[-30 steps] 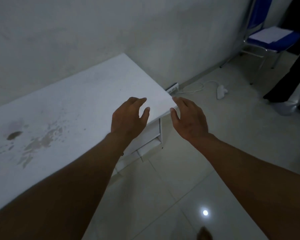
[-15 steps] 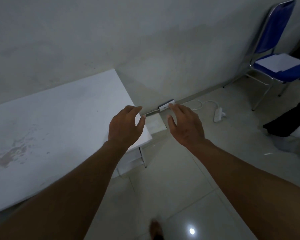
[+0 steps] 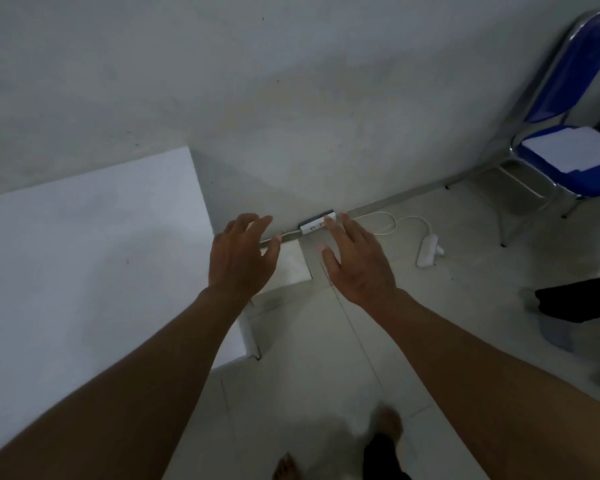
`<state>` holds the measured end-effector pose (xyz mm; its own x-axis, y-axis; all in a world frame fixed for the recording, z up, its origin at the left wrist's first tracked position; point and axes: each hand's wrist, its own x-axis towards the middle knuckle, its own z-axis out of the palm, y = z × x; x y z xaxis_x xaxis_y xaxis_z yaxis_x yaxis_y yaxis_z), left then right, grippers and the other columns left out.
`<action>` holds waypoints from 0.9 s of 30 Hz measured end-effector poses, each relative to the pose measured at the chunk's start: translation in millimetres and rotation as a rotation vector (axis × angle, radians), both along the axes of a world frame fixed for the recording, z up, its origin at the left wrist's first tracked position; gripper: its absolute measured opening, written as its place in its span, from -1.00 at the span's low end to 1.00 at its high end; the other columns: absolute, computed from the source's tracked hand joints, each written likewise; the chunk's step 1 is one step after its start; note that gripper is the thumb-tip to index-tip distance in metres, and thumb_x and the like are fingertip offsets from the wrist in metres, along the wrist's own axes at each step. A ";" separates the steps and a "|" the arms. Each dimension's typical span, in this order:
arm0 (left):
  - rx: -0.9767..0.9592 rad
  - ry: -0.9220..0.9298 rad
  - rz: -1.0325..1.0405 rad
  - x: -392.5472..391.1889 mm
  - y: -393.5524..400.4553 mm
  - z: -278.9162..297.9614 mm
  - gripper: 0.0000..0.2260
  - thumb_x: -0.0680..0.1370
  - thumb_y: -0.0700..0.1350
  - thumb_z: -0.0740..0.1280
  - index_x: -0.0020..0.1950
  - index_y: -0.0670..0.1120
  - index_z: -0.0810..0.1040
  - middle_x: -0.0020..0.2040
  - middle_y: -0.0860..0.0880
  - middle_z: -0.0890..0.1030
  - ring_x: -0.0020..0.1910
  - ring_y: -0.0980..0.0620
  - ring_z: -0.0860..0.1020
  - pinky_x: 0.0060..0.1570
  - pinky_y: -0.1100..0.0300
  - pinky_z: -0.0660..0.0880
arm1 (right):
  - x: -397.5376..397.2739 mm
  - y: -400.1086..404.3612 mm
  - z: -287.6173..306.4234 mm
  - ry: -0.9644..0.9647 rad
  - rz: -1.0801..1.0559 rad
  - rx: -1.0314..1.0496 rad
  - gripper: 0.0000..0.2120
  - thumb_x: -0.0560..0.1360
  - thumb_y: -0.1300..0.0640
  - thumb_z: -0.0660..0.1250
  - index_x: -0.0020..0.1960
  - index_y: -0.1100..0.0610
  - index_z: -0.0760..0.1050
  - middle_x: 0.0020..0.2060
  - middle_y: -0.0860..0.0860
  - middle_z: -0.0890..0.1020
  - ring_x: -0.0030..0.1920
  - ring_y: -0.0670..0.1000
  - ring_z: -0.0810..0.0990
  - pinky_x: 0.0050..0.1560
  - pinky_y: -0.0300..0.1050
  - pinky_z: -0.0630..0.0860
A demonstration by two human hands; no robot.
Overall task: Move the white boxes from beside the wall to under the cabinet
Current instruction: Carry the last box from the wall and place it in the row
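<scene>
Both arms reach forward over the tiled floor, and neither hand holds anything. The left hand is spread with fingers loosely extended, hovering above the right end of the white counter; the right hand is likewise spread, palm down, fingers pointing toward the wall. Between the two hands, on the floor at the foot of the wall and just beside the counter's end, sits a white box — only part of its top shows, the rest hidden by the left hand. Just beyond the right fingertips a small white socket block lies against the skirting, with a white cable looping to a power strip on the floor. At the far right stands a blue folding chair with white paper on its seat — a dark-clothed figure is partly visible below it.
</scene>
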<state>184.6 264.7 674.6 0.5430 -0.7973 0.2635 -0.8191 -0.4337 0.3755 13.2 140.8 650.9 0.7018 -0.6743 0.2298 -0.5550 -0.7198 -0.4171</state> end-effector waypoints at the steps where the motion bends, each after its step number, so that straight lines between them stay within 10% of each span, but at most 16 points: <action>1: 0.006 0.012 0.019 0.8 -11.7 -4.9 -0.63 0.56 0.06 0.30 0.32 -0.05 0.53 0.25 -0.09 0.56 0.19 -0.11 0.54 0.12 -0.05 0.52 | 2.2 -14.1 -4.2 0.005 0.015 0.003 -0.48 0.58 -0.07 0.10 0.48 0.11 0.34 0.44 0.19 0.40 0.45 0.17 0.34 0.36 0.22 0.36; 16: 0.106 0.247 0.427 1.5 -147.5 -97.1 -0.63 0.59 0.08 0.26 0.35 -0.03 0.51 0.28 -0.08 0.53 0.24 -0.10 0.49 0.20 -0.09 0.47 | 47.3 -174.9 -108.9 0.113 0.221 0.150 -0.46 0.61 -0.10 0.02 0.48 0.14 0.34 0.44 0.20 0.40 0.45 0.18 0.35 0.35 0.26 0.36; 27: 0.070 0.212 0.471 62.8 -180.1 -289.5 -0.63 0.58 0.05 0.27 0.29 -0.13 0.56 0.21 -0.16 0.57 0.19 -0.16 0.52 0.15 -0.04 0.49 | 121.5 -223.6 -294.4 0.138 0.193 0.223 -0.48 0.60 -0.05 0.12 0.50 0.14 0.32 0.45 0.21 0.39 0.44 0.21 0.35 0.41 0.20 0.31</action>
